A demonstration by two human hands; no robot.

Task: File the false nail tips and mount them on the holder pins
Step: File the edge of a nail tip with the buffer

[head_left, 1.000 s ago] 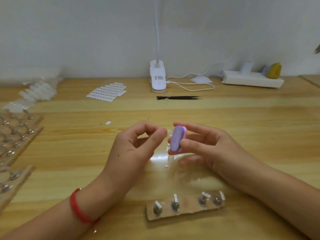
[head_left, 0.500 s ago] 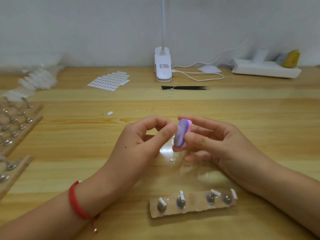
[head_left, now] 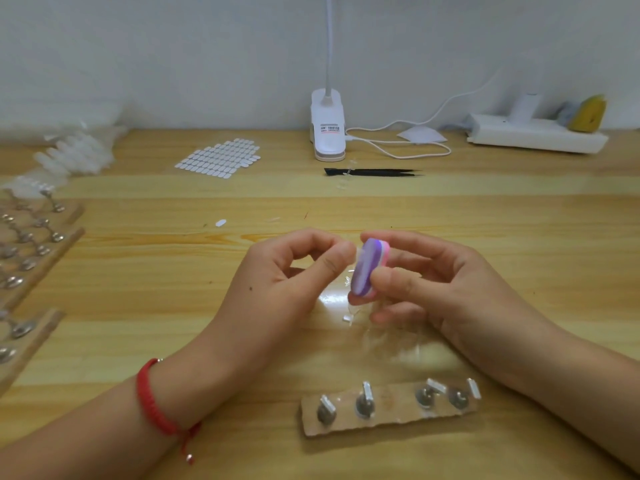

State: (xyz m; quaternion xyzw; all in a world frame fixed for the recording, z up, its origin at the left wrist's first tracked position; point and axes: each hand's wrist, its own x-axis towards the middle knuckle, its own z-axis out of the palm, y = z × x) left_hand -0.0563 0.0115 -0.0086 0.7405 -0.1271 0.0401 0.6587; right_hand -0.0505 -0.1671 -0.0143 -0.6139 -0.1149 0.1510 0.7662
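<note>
Two hands meet above the middle of the wooden table. The left hand curls its thumb and forefinger into a pinch around a clear nail tip, which is so pale that only its edge shows. The other fingers fold loosely behind. A red cord bracelet circles that wrist. The right hand grips a small purple and pink file block between thumb and fingers. The block stands on edge with its purple face turned to the left hand, and it is either touching the nail tip or just beside it; I cannot tell which. Under the hands lie a few clear scraps. Nearer the person, a cardboard holder strip lies flat with four metal pins, each topped by a small pale piece. More holder strips with pins lie at the table's left edge. Toward the wall there is a sheet of white oval tabs, black tweezers, a white clip lamp and a white power strip. At far left a blurred heap of clear tips lies near the wall.
</note>
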